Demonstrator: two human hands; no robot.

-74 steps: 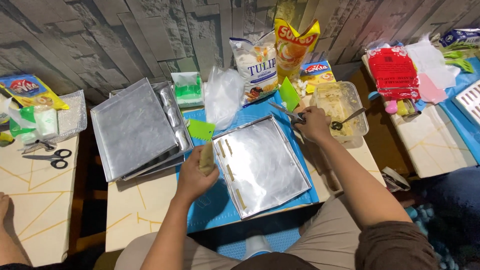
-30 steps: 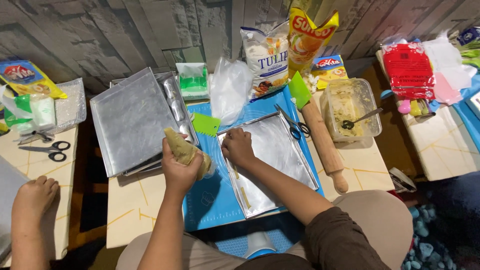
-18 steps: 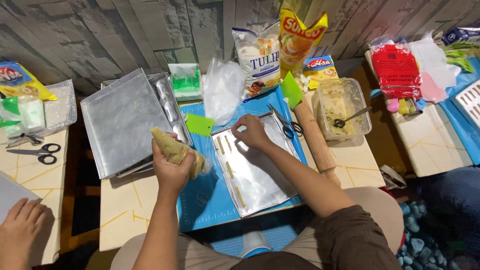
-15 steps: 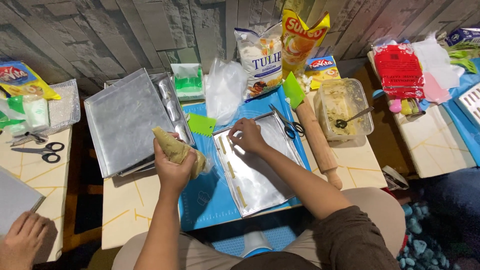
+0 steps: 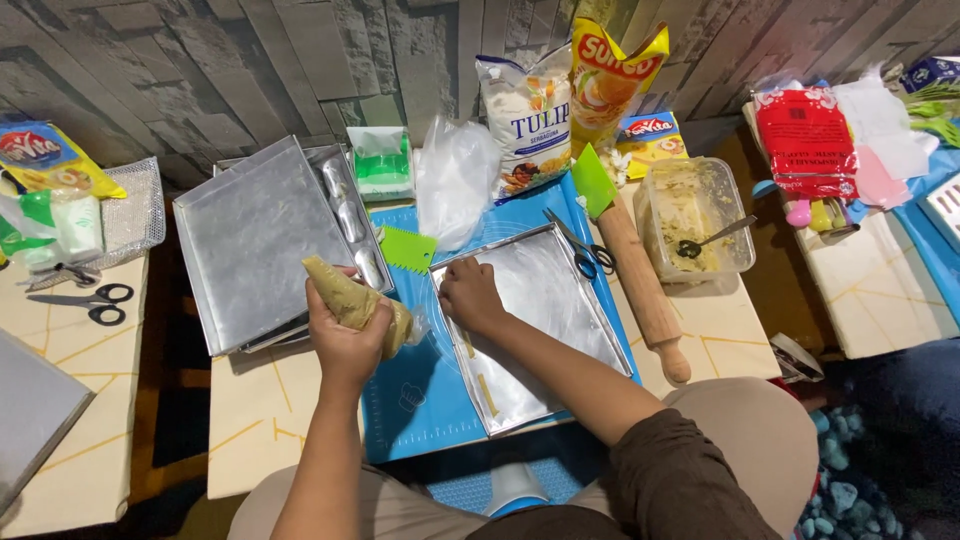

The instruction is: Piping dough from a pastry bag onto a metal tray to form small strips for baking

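Piping bag: clear plastic piping bag of beige dough (image 5: 358, 303), held upright-tilted above the left edge of the blue mat, its tip pointing down toward the right.
Left hand: left hand (image 5: 347, 335) was clenched around the piping bag, fingers wrapped over its middle.
Right hand: right hand (image 5: 472, 295) lay on the near-left part of the tray, fingers curled downward; whether it gripped anything could not be told.
Baking tray: shallow rectangular silver metal baking tray (image 5: 545, 320) sat on the mat; thin pale dough strips (image 5: 486, 392) lay along its left side.
Mat: blue silicone rolling mat (image 5: 420, 400) covered the small cream table (image 5: 265, 410).
Rolling pin: wooden rolling pin (image 5: 643, 290) lay just beside the tray's right edge.
Scissors, near: dark-handled scissors (image 5: 580, 252) rested at the tray's far right corner.
Scraper: green toothed plastic scraper (image 5: 407, 250) lay at the tray's far left corner.
Stacked trays: pile of empty silver trays (image 5: 265, 245) stood left of the mat.
Dough tub: clear plastic tub of beige dough with a spoon (image 5: 692, 218) stood right of the rolling pin.
Side scissors: black-handled scissors (image 5: 85, 305) lay on the table at far left.
Back row: white flour bag (image 5: 525, 120) and yellow oil pouch (image 5: 608, 85) leaned against the grey stone-pattern wall (image 5: 250, 70).
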